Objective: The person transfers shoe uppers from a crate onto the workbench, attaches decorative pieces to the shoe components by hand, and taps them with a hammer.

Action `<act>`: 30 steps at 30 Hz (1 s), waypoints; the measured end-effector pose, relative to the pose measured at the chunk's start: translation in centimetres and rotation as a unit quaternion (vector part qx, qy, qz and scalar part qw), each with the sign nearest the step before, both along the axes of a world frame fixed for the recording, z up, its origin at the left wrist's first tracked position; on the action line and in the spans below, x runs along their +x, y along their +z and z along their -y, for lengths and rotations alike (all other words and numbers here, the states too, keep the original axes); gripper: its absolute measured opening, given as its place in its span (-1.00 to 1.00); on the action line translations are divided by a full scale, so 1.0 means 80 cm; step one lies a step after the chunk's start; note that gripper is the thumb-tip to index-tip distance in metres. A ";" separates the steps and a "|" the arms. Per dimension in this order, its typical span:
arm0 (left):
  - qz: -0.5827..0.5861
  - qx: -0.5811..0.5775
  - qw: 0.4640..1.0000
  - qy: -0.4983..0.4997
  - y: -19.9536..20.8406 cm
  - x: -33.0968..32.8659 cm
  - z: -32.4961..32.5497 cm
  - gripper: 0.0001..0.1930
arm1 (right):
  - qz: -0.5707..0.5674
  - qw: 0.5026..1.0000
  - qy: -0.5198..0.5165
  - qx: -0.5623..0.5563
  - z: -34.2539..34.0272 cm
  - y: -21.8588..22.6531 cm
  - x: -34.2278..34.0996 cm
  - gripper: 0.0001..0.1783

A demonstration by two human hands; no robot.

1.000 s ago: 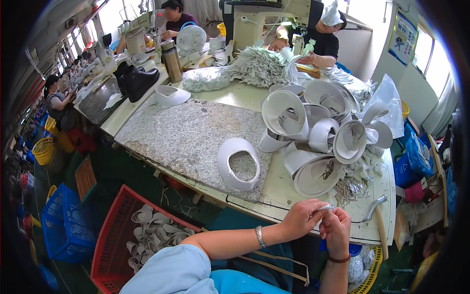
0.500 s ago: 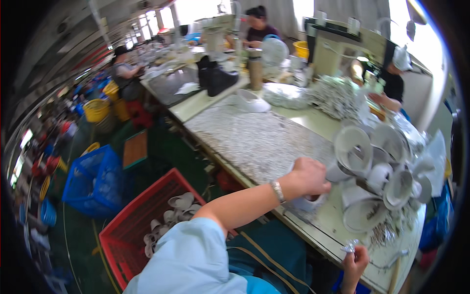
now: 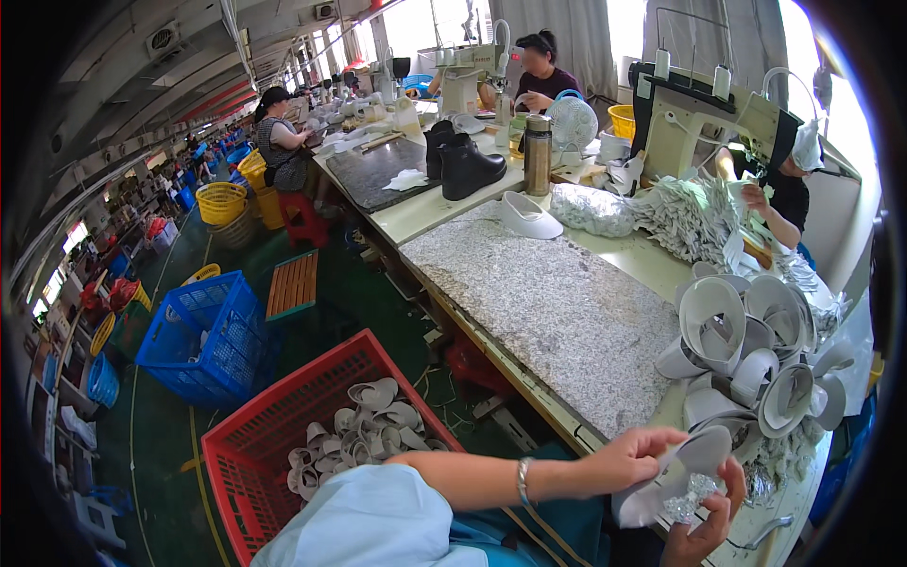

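My left hand point(image 3: 631, 461), a bracelet on its wrist, grips a white curved shoe upper point(image 3: 685, 463) by its edge, just off the near right part of the table. On the other side of that piece, the fingers of my right hand point(image 3: 710, 529) are closed round a small silvery, glittering ornament point(image 3: 694, 493). The ornament lies against the shoe upper or right in front of it; whether the two are joined I cannot tell. Beyond my hands rises a heap of similar white uppers point(image 3: 713, 326), with silvery bits point(image 3: 759, 484) lying beside it.
A speckled stone slab point(image 3: 539, 283) covers the table's middle. Black boots point(image 3: 470, 168), a metal flask point(image 3: 538, 156) and a single white upper point(image 3: 529, 216) stand farther back. Left, on the floor, are a red crate point(image 3: 331, 352) of uppers and a blue crate point(image 3: 208, 331). Co-workers sit and stand beyond.
My left hand has come back from over the table, down and right to my right hand, and holds a white shoe upper. My right hand, still with the silvery ornament, has risen slightly into view.
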State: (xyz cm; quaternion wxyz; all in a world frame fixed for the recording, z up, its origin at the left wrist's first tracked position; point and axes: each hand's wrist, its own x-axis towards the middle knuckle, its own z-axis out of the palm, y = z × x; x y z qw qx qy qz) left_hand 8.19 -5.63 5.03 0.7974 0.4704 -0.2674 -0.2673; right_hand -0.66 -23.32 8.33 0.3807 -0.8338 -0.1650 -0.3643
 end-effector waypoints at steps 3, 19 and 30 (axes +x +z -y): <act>-0.117 -0.054 0.987 -0.092 0.002 -0.025 0.019 -0.56 | -0.045 0.997 -0.036 -0.044 -0.009 0.002 -0.002 -0.79; 0.062 0.154 0.985 -0.035 -0.006 0.000 0.025 -0.66 | -0.137 0.981 -0.005 -0.138 0.010 -0.026 -0.042 -0.75; 0.561 0.217 0.792 0.104 0.012 -0.030 0.042 -0.55 | -0.298 0.954 -0.025 -0.023 0.038 -0.007 -0.031 -0.81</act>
